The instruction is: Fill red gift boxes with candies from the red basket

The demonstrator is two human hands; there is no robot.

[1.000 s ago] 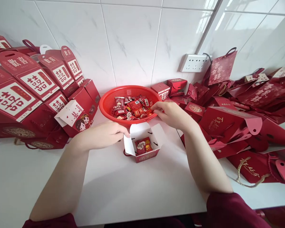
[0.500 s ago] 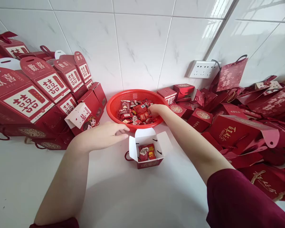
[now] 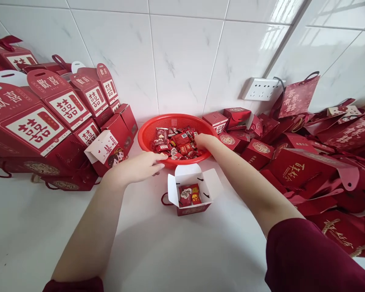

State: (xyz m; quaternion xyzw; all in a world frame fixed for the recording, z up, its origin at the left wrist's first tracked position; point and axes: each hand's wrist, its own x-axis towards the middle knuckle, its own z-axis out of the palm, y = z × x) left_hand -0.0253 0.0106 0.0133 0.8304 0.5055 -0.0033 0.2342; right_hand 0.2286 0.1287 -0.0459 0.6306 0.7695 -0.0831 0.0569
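Note:
A red plastic basket [image 3: 146, 138] against the wall holds a heap of red-wrapped sweets [image 3: 180, 140]. My right hand [image 3: 204, 142] reaches over its right side into the sweets; the fingertips are hidden, so I cannot tell what they grip. My left hand [image 3: 144, 165] is open at the basket's front left rim, index finger stretched towards the sweets and the other fingers below it, holding nothing. In front of the basket stands a small red gift box [image 3: 193, 209] with its white-lined flaps up. Several wrapped sweets [image 3: 190, 195] lie inside it.
Rows of red gift boxes [image 3: 36, 129] with white labels stand on the left. More red boxes and bags [image 3: 307, 166] are piled on the right. A white power strip [image 3: 261, 89] is on the tiled wall. Everything rests on a white tabletop [image 3: 170, 251].
My left hand has moved forward and slightly up to the basket's rim, its index finger now stretched out. My right hand stays among the sweets, shifted slightly right in the picture.

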